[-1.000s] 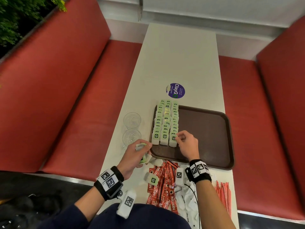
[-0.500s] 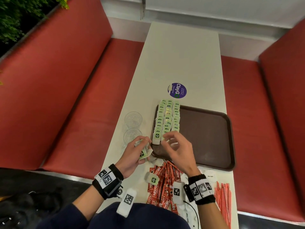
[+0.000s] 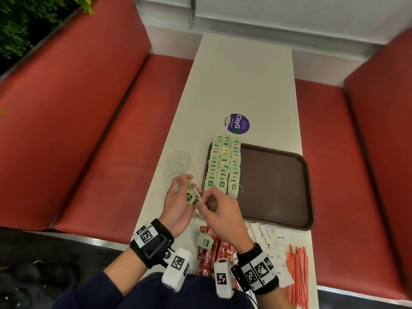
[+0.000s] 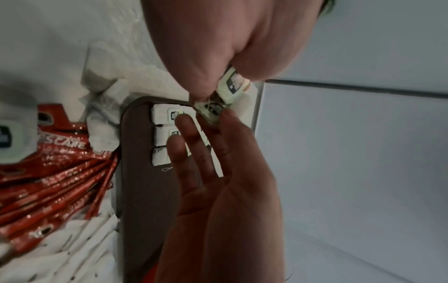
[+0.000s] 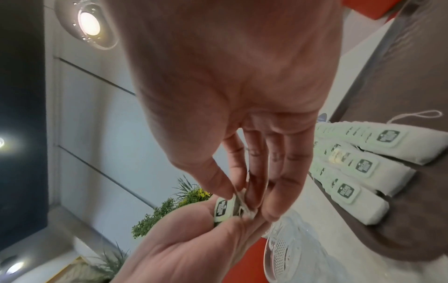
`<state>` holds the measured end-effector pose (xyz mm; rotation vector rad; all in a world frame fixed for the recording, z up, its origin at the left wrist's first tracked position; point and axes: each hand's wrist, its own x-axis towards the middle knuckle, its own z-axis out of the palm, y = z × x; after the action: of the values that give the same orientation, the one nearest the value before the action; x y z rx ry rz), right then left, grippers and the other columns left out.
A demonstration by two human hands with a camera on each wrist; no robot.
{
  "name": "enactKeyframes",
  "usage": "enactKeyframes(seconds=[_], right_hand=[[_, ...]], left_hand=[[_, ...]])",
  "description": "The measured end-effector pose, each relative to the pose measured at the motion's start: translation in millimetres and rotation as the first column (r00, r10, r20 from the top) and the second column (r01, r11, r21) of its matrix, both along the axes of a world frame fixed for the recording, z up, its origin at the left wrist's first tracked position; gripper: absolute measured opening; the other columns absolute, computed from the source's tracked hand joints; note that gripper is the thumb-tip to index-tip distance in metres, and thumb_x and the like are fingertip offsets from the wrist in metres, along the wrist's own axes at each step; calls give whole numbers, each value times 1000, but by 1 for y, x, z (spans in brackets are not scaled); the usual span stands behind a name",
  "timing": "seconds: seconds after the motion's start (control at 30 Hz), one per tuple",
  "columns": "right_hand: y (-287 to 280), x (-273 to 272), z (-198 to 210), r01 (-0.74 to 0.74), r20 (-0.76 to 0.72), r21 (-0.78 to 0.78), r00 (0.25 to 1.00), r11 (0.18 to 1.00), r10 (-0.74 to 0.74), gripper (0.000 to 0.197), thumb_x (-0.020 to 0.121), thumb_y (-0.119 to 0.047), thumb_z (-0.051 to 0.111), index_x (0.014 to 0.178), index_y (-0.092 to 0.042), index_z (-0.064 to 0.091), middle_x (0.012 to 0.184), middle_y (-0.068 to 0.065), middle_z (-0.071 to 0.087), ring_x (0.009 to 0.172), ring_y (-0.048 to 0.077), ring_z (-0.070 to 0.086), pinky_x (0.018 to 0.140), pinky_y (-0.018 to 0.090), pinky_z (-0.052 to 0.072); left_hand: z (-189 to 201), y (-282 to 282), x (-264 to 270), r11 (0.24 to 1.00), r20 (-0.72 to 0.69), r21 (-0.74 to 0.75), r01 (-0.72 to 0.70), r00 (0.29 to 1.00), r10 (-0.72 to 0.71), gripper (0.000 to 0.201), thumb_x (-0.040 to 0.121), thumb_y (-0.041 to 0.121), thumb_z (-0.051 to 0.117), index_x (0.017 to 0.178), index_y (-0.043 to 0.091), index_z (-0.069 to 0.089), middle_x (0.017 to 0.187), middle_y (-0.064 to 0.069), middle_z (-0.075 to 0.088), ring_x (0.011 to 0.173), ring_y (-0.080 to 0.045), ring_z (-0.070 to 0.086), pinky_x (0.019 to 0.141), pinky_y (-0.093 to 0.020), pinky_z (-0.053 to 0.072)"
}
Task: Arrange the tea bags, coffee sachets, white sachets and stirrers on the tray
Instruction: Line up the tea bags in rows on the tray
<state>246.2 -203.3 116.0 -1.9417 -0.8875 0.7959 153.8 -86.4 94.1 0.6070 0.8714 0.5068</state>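
While pinched, tea bags [image 3: 191,195] between fingers [image 3: 201,195]

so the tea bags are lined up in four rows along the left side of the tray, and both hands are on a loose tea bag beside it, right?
Not quite: the head view shows three rows of tea bags, not four, along the left side of the brown tray. The rest holds: the left hand and the right hand both pinch a loose tea bag beside the tray.

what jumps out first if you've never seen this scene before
Three neat rows of green tea bags fill the left end of the brown tray. Just left of it, the left hand holds more tea bags while the right hand pinches one. Red coffee sachets lie nearer the person.
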Motion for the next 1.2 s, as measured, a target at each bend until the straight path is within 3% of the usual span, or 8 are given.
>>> enactKeyframes(seconds=[0.13,0.27,0.37,0.5,0.73,0.83,0.97,1.2], right_hand=[[-1,3,5,44,47,50,998,998,-46,15,97,-13,69,99,-28,64,93,-10,75,81,11,72,77,39,61],[-3,20,16,34,112,105,993,994,-46,19,103,-21,62,107,-37,71,106,-11,70,82,12,73,78,39,63],[-4,36,26,-71,196,51,979,996,60,24,106,-23,62,115,-43,72,110,-13,66,89,7,70,80,27,59],[-2,50,33,-124,208,25,971,992,117,30,102,-19,72,123,-41,70,104,-16,68,95,3,69,81,20,58],[5,63,27,-46,176,26,984,999,41,11,96,-22,83,100,-30,76,92,-20,75,92,-2,70,77,9,50],[12,72,13,-11,261,21,965,1000,6,10,98,-23,79,100,-30,73,93,-20,73,91,0,68,75,15,49],[20,81,-14,-27,348,-129,935,991,71,8,104,-30,71,108,-35,67,101,-19,71,94,6,68,81,39,59],[37,75,-61,-195,307,-479,876,856,371,14,106,-24,63,118,-31,66,115,-2,75,108,28,68,87,44,57]], left_hand=[[-5,2,-2,1000,-65,24,8,998,-6,27,113,43,49,113,20,64,99,-8,60,88,-16,64,84,-36,54],[-8,4,-9,998,-46,-16,65,997,-66,25,110,41,56,109,18,67,98,-8,60,91,-21,64,96,-45,61],[-3,3,-16,969,20,-22,247,969,-246,31,109,44,57,119,17,67,98,-5,67,87,-23,68,85,-38,62],[-1,-2,-18,894,39,49,446,893,-448,33,102,34,72,129,17,63,95,-9,61,75,-20,54,70,-31,54],[-9,-6,-14,900,-34,80,428,904,-427,40,101,23,77,133,9,58,86,-7,57,71,-18,52,65,-27,52],[-12,-4,-17,933,-84,43,357,932,-353,34,101,25,76,130,12,64,84,-8,60,71,-19,54,69,-29,54],[-17,4,-25,965,-49,-72,252,965,-256,29,100,20,76,127,12,67,93,-12,61,79,-22,60,73,-33,57],[-24,17,-42,964,55,-152,219,976,-213,54,84,3,77,136,7,60,97,-18,63,87,-33,66,81,-40,63]])
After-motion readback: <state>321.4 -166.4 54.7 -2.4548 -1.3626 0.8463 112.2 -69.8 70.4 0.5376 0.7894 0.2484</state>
